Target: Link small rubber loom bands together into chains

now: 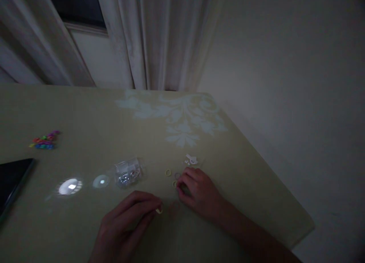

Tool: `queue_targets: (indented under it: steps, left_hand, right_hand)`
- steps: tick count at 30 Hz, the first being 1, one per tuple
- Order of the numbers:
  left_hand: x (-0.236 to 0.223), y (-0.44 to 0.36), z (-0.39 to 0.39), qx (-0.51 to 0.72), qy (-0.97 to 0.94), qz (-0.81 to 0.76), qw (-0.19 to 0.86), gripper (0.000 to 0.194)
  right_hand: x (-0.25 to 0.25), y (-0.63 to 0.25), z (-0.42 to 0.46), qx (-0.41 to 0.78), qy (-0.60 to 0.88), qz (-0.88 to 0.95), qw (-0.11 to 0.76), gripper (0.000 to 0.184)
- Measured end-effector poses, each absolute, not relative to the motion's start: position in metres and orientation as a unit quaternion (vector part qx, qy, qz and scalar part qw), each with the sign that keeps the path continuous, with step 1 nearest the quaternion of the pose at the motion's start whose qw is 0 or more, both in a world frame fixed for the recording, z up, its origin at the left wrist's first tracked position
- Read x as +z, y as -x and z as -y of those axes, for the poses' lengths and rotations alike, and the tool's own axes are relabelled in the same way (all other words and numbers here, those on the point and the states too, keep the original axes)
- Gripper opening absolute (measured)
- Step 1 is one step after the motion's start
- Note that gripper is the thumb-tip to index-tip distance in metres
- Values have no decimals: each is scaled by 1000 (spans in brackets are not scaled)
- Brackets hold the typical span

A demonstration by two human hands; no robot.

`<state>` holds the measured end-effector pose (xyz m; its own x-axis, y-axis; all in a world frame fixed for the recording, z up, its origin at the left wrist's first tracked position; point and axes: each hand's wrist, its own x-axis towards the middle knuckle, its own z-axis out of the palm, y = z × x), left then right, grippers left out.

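My left hand [128, 217] pinches a small pale yellow ring [159, 211] between thumb and fingertips, just above the table. Farther right, the fingertips of my right hand [198, 189] are closed at the edge of another small yellow ring [174, 184], partly hidden by them. A third yellow ring [168, 173] lies flat on the table beyond. Close to my right fingers is a greyish ring [177, 175]. Small white plastic pieces [191, 159] lie past my right hand. The dim light blurs fine detail.
Left of the rings sits a clear plastic packet [127, 172] with shiny metal rings inside. A pile of small colourful pieces [45, 140] lies farther left, near a dark flat device [14, 183]. The table's right edge [262, 160] slants beside a wall; curtains [165, 38] hang behind.
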<state>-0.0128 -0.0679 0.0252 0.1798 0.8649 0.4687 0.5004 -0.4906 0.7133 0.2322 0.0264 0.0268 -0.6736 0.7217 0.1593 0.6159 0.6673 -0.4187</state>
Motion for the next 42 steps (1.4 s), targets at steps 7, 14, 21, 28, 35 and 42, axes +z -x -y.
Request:
queue_targets:
  steps: [7, 14, 21, 28, 35, 42]
  left_hand:
    - [18, 12, 72, 439, -733, -468, 225, 37]
    - [15, 2, 73, 446, -701, -495, 256, 39]
    - [23, 5, 68, 444, -713, -484, 246, 26]
    - [12, 6, 73, 446, -715, -482, 240, 35]
    - [22, 9, 71, 449, -727, -469, 222, 26]
    - [23, 15, 71, 448, -722, -488, 199, 27]
  right_hand:
    - [39, -227, -19, 325, 363, 830, 271, 9]
    - [46, -220, -3, 418, 325, 795, 297, 10]
    - [41, -218, -1, 424, 327, 788, 303, 8]
    - [41, -215, 1, 467, 318, 762, 316, 4]
    - [45, -219, -4, 468, 313, 762, 321, 15]
    - [40, -239, -34, 316, 394, 840, 199, 11]
